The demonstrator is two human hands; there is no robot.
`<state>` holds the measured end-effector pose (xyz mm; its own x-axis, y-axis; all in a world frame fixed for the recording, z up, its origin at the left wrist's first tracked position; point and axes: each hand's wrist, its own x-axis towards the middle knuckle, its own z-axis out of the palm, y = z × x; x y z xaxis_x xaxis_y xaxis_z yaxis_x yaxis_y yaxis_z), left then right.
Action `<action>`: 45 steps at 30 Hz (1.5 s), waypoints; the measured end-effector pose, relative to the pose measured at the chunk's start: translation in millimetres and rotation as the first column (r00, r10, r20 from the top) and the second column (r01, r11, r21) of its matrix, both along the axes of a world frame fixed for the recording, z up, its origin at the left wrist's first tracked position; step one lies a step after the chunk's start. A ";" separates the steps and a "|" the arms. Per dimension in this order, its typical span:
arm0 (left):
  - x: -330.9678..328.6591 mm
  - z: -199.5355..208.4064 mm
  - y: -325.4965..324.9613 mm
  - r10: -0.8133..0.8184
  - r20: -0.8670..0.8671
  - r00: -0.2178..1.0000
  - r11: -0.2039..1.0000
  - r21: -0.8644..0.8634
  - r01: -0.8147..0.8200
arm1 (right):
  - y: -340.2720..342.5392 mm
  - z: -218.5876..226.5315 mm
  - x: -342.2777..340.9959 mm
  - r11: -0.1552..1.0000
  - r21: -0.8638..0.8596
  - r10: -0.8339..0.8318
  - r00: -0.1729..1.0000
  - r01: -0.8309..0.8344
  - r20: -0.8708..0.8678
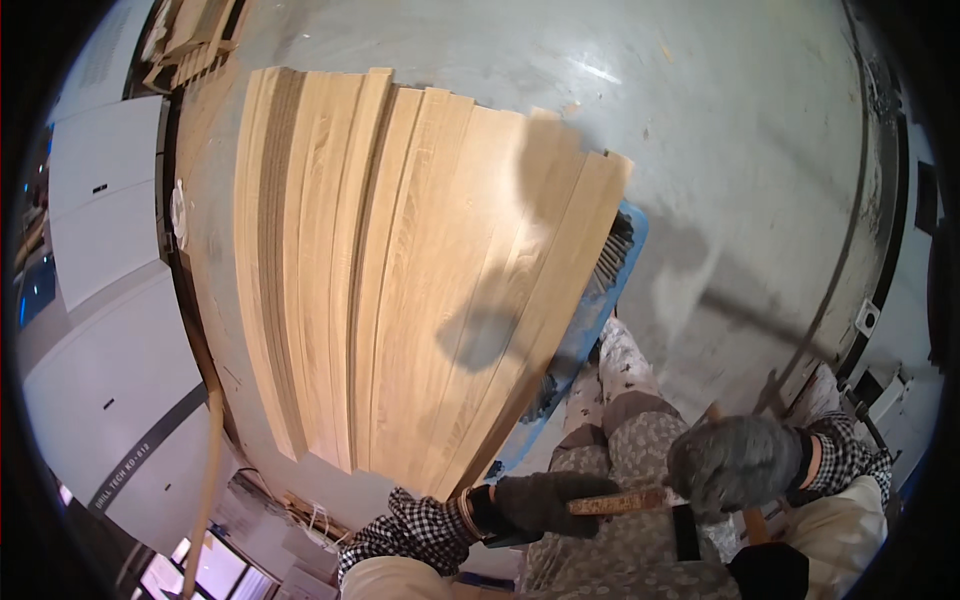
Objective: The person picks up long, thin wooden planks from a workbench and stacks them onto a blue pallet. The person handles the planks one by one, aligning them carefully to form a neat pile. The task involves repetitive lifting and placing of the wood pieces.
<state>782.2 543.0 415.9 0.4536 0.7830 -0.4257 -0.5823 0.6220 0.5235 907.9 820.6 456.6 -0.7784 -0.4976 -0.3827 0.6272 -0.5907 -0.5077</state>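
My left hand, in a dark grey glove, is closed round one end of a short, flat, brown wooden strip. The strip lies level in front of my patterned apron. Near its other end is my right hand, also gloved in dark grey and blurred. Its fingers cannot be made out, nor whether they touch the strip. Ahead and to the left of both hands lies a broad stack of light wood-grain boards, apart from my hands.
The boards rest on a blue pallet, its edge close by my legs. White machine cabinets line the left side, with a tan hose along them. Grey floor stretches to a dark-edged wall fixture on the right.
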 end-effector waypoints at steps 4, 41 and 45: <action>7.5 29.4 -29.8 -0.042 -0.255 0.966 0.999 0.001 0.043 | 8.6 6.7 17.5 0.796 0.594 0.297 0.928 -0.112 -0.223; 165.1 -44.6 -210.7 -0.097 -0.963 0.251 0.834 -0.216 -0.508 | -132.6 3.2 15.6 0.601 0.678 -0.685 0.709 0.423 0.165; 161.5 -37.5 -241.0 -0.308 -0.933 0.183 0.814 -0.359 -0.457 | -143.2 -86.7 18.4 0.653 0.410 -0.757 0.566 0.636 0.327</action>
